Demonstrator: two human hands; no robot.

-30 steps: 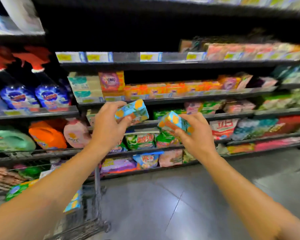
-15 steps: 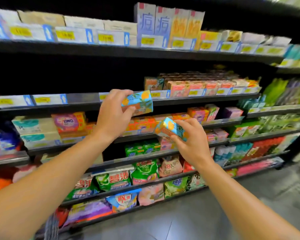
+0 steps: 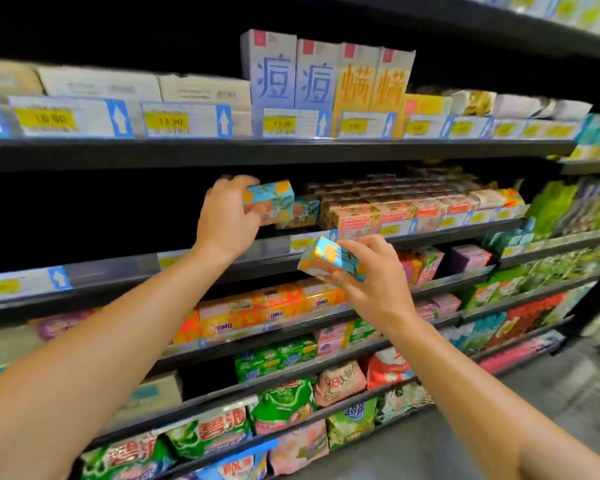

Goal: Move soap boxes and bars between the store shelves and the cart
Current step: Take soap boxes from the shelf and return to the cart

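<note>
My left hand point(image 3: 227, 218) grips a blue-and-orange soap box point(image 3: 274, 199) and holds it over the second shelf point(image 3: 118, 268), right beside a matching teal box point(image 3: 303, 211) that stands there. My right hand point(image 3: 371, 282) pinches a second blue-and-orange soap box point(image 3: 326, 259), tilted, in front of that shelf's edge and slightly below it. A row of pink and brown soap boxes point(image 3: 388, 211) fills the shelf to the right. The cart is out of view.
The top shelf point(image 3: 257, 147) carries white boxes and tall blue and orange cartons point(image 3: 326, 77) behind price tags. Below are orange OMO packs point(image 3: 267, 313), green detergent bags point(image 3: 281, 407) and more goods. The second shelf's left half is dark. Grey floor lies at lower right.
The view has tilted up from the cart and floor to the shelves. My left hand rose and reached in over the second shelf with its box. My right hand followed upward with the other box.
</note>
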